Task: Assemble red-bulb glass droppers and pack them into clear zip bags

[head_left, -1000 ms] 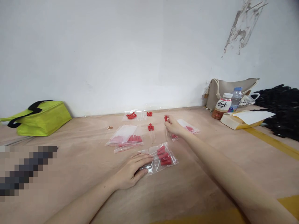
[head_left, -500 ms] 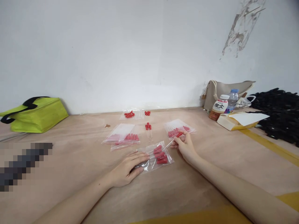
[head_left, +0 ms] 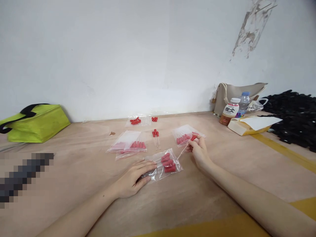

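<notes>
My left hand [head_left: 137, 176] lies flat with fingers stretched over the near-left end of a clear plastic bag [head_left: 160, 176]. Inside that bag are several droppers with red bulbs [head_left: 168, 163] pointing right. Between the fingertips of my right hand [head_left: 198, 151] is a dropper [head_left: 184, 150], held by its red bulb; its glass tube slants down-left to the bag's open right edge. Whether the tip is still inside I cannot tell. Three loose droppers [head_left: 155, 134] lie side by side beyond the bag.
Filled zip bags lie in a stack [head_left: 128, 141] at left and another [head_left: 184, 133] behind my right hand. Red bulbs [head_left: 135, 120] sit near the wall. A green bag [head_left: 39, 123] stands left; bottles [head_left: 230, 112], an open box [head_left: 247, 126] and a black heap [head_left: 293, 115] are right.
My right hand has drawn the dropper slightly up and right, away from the bag. My left hand stays on the bag. The view has shifted a little.
</notes>
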Motion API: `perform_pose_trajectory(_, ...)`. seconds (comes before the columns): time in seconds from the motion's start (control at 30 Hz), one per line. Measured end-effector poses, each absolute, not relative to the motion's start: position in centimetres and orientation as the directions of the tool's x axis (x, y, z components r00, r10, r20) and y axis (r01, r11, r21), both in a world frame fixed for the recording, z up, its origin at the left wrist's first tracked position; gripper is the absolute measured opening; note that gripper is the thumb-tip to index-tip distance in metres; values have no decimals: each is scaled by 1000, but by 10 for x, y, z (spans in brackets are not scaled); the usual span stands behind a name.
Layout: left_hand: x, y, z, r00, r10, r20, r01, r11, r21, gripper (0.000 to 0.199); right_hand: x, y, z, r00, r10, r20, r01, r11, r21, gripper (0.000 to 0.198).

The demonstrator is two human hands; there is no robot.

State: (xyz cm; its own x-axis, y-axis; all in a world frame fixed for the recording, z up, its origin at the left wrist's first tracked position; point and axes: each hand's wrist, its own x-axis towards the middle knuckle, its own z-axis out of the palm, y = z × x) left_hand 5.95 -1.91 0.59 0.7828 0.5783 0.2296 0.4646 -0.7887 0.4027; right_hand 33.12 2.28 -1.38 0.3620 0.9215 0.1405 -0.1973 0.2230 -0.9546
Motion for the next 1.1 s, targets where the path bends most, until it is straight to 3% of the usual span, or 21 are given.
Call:
perform_pose_trajectory(0.17,59,-19,6,786,574,232,457,-791,407,41,341,22,3,305,952,29,-216,99,-971,39)
perform_pose_trajectory(0.27,59,-18,6,786,574,229,459,-791,405,42,346,20,3,173,985,10,-2,10,-1000,32)
perform_pose_trajectory(0.4,59,-18,6,789,574,221,463,-791,400,42,348,19,-5,-216,976,5,316,75,-946,10)
perform_pose_trajectory(0.6,59,-19,8,789,579,207,476,-788,391,41,336,17,-6,-516,856,38,184,154,-971,19)
perform_pose_trajectory(0.73,60,-19,9,794,577,193,482,-790,378,42,332,17,-2,-562,827,33,164,150,-975,16)
perform_pose_trajectory(0.87,60,-18,7,796,576,186,486,-791,371,42,327,16,1,-619,785,-14,175,120,-977,26)
perform_pose_trajectory(0.97,59,-18,5,796,572,196,479,-794,374,41,321,15,0,-575,818,12,235,179,-956,31)
perform_pose_trajectory(1.1,59,-18,5,794,577,193,481,-789,381,41,319,16,-3,-504,859,87,315,277,-908,23)
